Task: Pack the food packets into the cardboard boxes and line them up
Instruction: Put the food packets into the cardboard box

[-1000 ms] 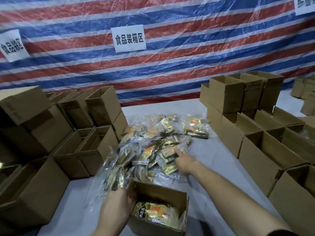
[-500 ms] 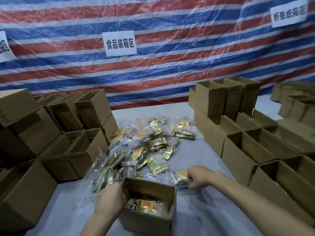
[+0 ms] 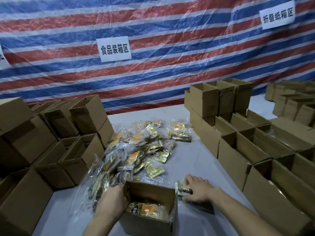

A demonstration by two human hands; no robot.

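Cardboard dominates this head-cam view. 1 open box (image 3: 151,225) sits at the near edge of a pale grey surface (image 3: 190,160), w/ 1 gold-and-orange boxed packet (image 3: 146,209) lying flat in its bottom (others may lie beneath; can't tell). The left grip (image 3: 110,200) curls round the box's left wall, fingertips hidden behind the rim. The right grip (image 3: 197,189) pinches 1 held packet (image 3: 181,186) just beside the box's right wall, low over the surface.

Behind the box, approx. centre, lies a loose heap of packets (image 3: 136,150) in clear wrap: dozens, too many to count. A small separate stack (image 3: 179,132) of a few packets lies at the heap's far right corner, apart from it.

Left boxes (image 3: 51,142): roughly 10, stacked 2 high, several tipped w/ openings facing up and inward. Right boxes (image 3: 238,142): roughly 10, in rows w/ tops open, 3–4 more standing on the far ones. Far-right boxes (image 3: 289,103): another group, blurred.

Backdrop is a red, blue & white striped tarp (image 3: 153,79). 2 whole white signs w/ black Chinese characters hang on it, the centre sign (image 3: 114,49) and the right sign (image 3: 277,15); a 3rd, the cut-off sign (image 3: 2,57), shows at the left edge.
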